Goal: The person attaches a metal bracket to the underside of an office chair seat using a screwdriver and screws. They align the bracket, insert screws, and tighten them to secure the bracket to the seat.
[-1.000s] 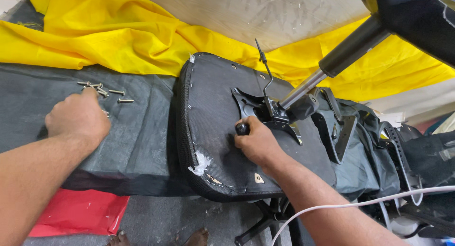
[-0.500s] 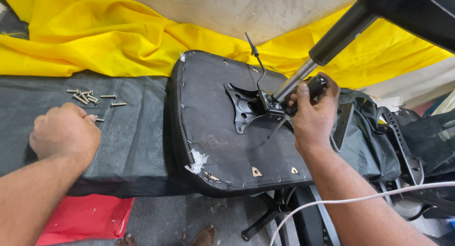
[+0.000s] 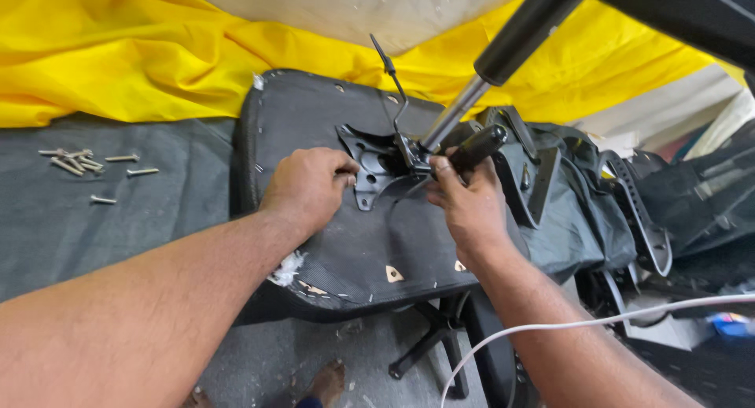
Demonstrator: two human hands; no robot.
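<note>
An upturned black office chair seat (image 3: 338, 243) lies on a dark padded surface. A black metal mechanism plate (image 3: 370, 160) with a thin lever and a gas cylinder (image 3: 464, 101) rises from its underside. My left hand (image 3: 307, 186) rests on the seat with its fingers closed at the left edge of the plate; whether it holds a screw is hidden. My right hand (image 3: 468, 199) grips a black handle (image 3: 478, 147) beside the base of the cylinder.
Several loose screws (image 3: 86, 166) lie on the dark surface at the left. Yellow cloth (image 3: 118, 54) is bunched behind. Black chair parts (image 3: 629, 211) pile at the right. A white cable (image 3: 582, 324) crosses the lower right. Chair base legs (image 3: 429, 341) and a foot show below.
My left hand has moved from beside the screws over to the mechanism plate. My right hand has shifted from the seat's middle to the black handle by the cylinder.
</note>
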